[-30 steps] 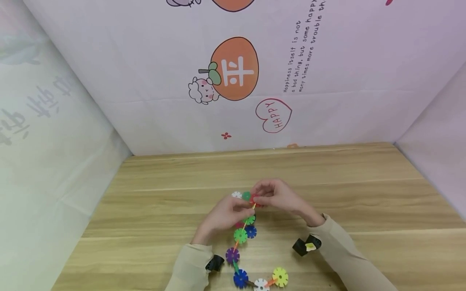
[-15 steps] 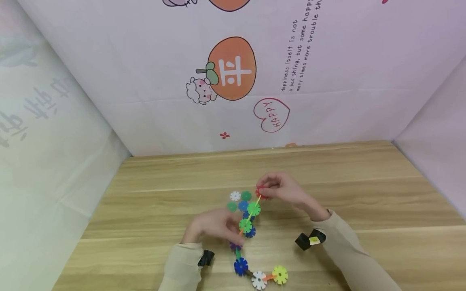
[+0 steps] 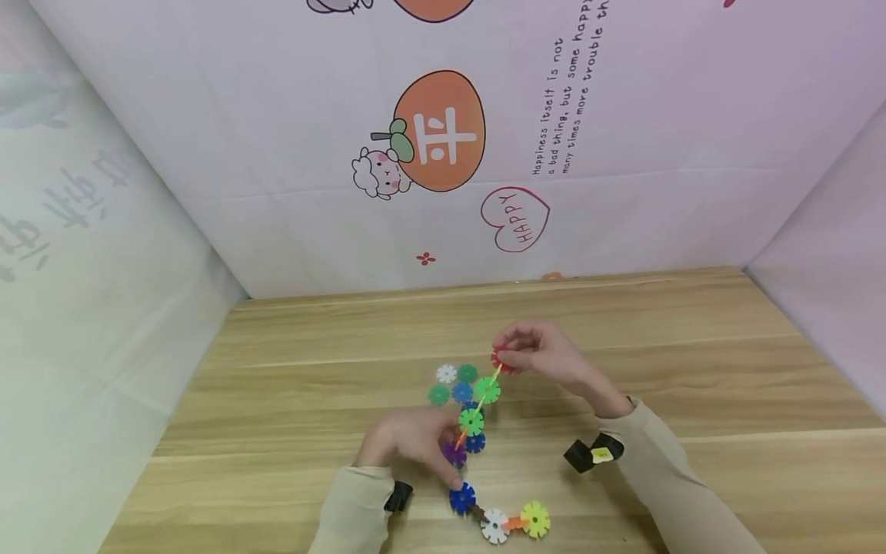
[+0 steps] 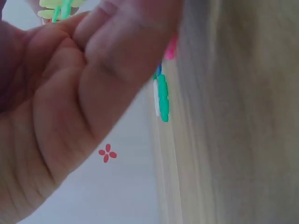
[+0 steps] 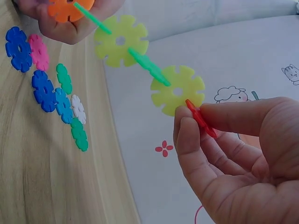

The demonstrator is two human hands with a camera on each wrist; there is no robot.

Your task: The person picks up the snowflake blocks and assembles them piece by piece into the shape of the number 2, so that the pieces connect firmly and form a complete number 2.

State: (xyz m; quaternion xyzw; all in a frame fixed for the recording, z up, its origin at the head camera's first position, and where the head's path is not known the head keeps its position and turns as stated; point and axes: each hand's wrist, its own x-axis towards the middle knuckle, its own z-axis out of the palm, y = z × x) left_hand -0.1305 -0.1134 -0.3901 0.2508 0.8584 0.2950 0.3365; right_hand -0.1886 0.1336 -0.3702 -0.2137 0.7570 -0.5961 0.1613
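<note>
A chain of plastic snowflake discs [image 3: 471, 422] runs from my right hand toward the table's near edge, ending in a blue [image 3: 461, 498], a white [image 3: 494, 525] and a yellow-green disc [image 3: 535, 519]. My right hand [image 3: 504, 358] pinches the red end disc [image 5: 201, 119] between thumb and fingers, held above the table. Below it hang two light green discs [image 5: 177, 88] on thin connectors. My left hand [image 3: 446, 450] grips the chain lower down, fingers curled round an orange disc [image 5: 70, 9] next to the purple one [image 3: 454, 454]. In the left wrist view my left hand [image 4: 93, 70] fills the frame, blurred.
Several loose discs lie on the wooden table [image 3: 692, 369] beside the chain: white [image 3: 446, 374], dark green [image 3: 467, 373], green [image 3: 439, 395] and blue [image 3: 462, 392], with a pink one [image 5: 38, 51] near them. Printed cloth walls [image 3: 443, 138] close in the back and both sides.
My left hand has slid down the chain toward me, away from the right hand. The right hand has lifted the red end slightly farther away, and the chain now hangs stretched between them.
</note>
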